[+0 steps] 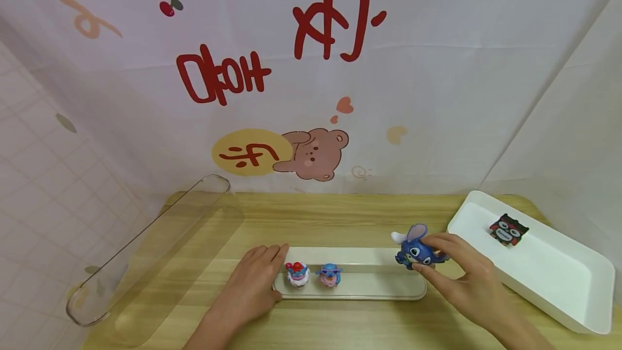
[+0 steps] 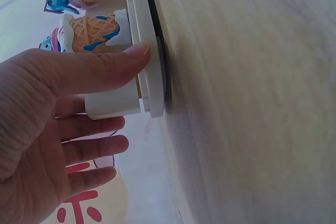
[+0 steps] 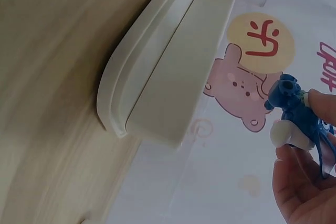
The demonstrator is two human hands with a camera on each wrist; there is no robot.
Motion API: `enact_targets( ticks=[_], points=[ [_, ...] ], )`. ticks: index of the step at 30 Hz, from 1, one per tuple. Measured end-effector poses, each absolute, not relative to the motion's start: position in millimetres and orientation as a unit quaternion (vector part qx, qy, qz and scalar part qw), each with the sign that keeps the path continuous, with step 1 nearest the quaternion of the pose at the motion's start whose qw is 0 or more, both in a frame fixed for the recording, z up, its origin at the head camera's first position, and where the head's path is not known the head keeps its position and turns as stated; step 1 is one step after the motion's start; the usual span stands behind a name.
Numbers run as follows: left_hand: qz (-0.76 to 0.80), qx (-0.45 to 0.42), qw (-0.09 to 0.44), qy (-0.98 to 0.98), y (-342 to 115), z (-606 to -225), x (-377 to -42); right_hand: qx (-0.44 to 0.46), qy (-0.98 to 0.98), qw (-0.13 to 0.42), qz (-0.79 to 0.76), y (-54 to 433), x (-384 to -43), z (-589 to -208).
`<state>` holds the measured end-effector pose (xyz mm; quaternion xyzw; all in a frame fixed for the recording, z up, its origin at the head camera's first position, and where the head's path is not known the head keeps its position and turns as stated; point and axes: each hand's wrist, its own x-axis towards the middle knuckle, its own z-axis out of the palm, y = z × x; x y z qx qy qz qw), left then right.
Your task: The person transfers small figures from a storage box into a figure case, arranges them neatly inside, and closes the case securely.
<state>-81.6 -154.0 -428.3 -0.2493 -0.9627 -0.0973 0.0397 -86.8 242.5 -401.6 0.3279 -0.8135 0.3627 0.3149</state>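
Left hand [image 1: 255, 277]: thumb and forefinger grip stand [image 1: 371, 284], others spread
Right hand [image 1: 468, 281]: curved fingers pinch blue toy [image 1: 413, 253]
Stand: bears two figurines [image 1: 330, 275]

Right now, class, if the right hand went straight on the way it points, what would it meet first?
The right hand, with its blue figure leading, might meet the white stand first; depth is unclear, so it could pass above.

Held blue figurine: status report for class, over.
Right hand pinches blue figurine, clear of stand. Left hand grips stand's left end. Two figurines on stand's left; no obstruction visible.
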Motion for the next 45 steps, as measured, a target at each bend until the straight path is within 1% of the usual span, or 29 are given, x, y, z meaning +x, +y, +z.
enact_targets(
  ticks=[9, 17, 29, 45],
  points=[
    [-0.100, -0.249, 0.037, -0.963, -153.5, -428.3, -81.1, 0.365, -0.802, 0.311, 0.356, 227.1, -87.7, -404.5],
    [-0.096, -0.249, 0.044, -0.963, -153.9, -428.0, -81.5, 0.358, -0.811, 0.296, 0.356, 221.8, -87.8, -413.9],
    [-0.098, -0.250, 0.043, -0.962, -154.1, -427.3, -81.3, 0.357, -0.840, 0.211, 0.351, 215.6, -81.7, -417.4],
    [-0.101, -0.251, 0.038, -0.962, -154.3, -427.5, -81.7, 0.384, -0.838, 0.191, 0.338, 205.8, -84.3, -430.6]
  ],
)
